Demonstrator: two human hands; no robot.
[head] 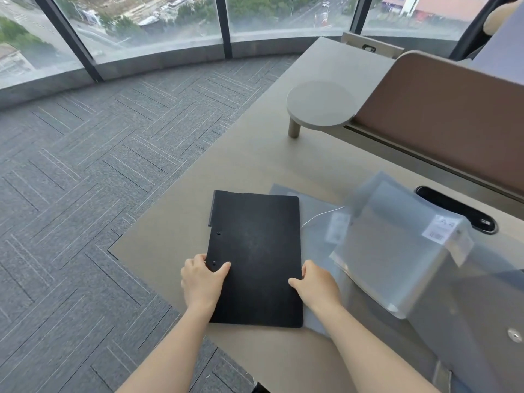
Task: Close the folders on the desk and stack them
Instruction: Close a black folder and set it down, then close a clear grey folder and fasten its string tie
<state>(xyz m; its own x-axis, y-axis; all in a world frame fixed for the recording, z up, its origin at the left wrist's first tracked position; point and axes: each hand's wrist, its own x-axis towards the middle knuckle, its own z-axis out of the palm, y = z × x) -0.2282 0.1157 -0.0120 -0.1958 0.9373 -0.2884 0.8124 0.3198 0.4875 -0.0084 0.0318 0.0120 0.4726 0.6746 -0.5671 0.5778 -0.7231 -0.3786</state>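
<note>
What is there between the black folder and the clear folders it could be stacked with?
Nothing visible. The black folder is closed, with the left hand and right hand on its side edges. It already overlaps a flat clear folder; the other clear folders lie just to its right.

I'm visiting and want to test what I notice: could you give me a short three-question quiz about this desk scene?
1. True or false: the black folder lies closed and flat on the desk.
2. Which hands touch the black folder? A) only the left hand B) only the right hand C) both
3. Fill in: the translucent folders lie to the ____ of the black folder.

Key:
1. True.
2. C: one hand grips each long edge near the bottom.
3. Right; one translucent sheet also pokes out from under the black folder.
</note>
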